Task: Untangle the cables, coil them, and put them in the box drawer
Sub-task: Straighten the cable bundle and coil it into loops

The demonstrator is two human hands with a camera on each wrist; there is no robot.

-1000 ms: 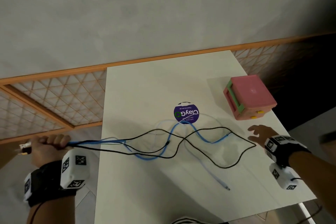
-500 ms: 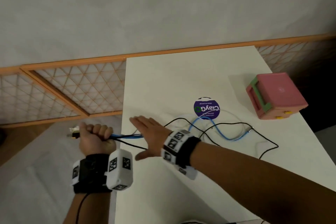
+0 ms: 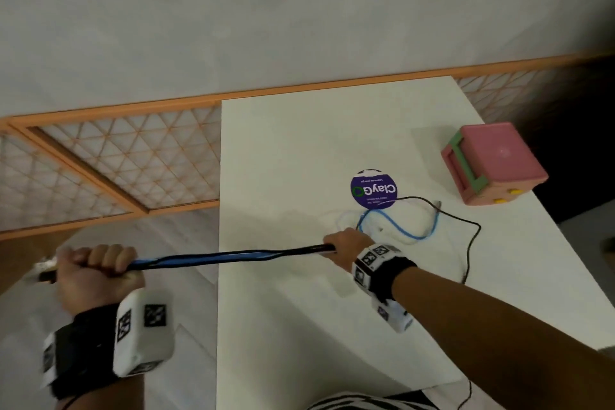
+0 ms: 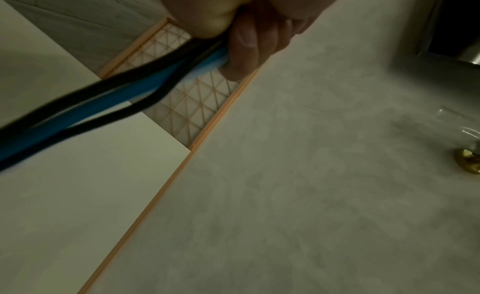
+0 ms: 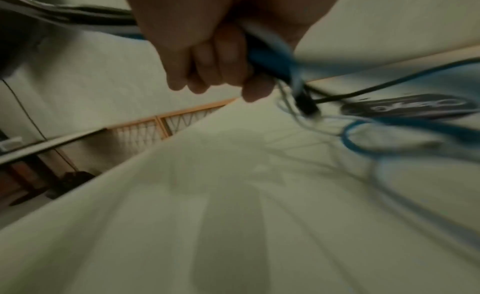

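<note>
A bundle of black, blue and white cables (image 3: 229, 257) stretches taut between my two hands. My left hand (image 3: 96, 268) grips one end in a fist, out past the table's left edge; cable plugs stick out beyond it. In the left wrist view the cables (image 4: 111, 101) run from my curled fingers (image 4: 249, 42). My right hand (image 3: 346, 240) is closed round the bundle over the white table (image 3: 293, 326). Beyond it the loose cables (image 3: 412, 230) lie tangled in loops. The pink box with a green-framed drawer (image 3: 489, 163) sits at the table's far right.
A round purple sticker (image 3: 374, 190) lies on the table just behind the cable loops. An orange lattice railing (image 3: 109, 173) runs along the wall behind and left of the table. One black cable (image 3: 469, 263) trails toward the table's right edge.
My right hand came from the right side across to the left hand, closed round the cables and has slid back rightward along them. The loose loops have drawn tighter.
</note>
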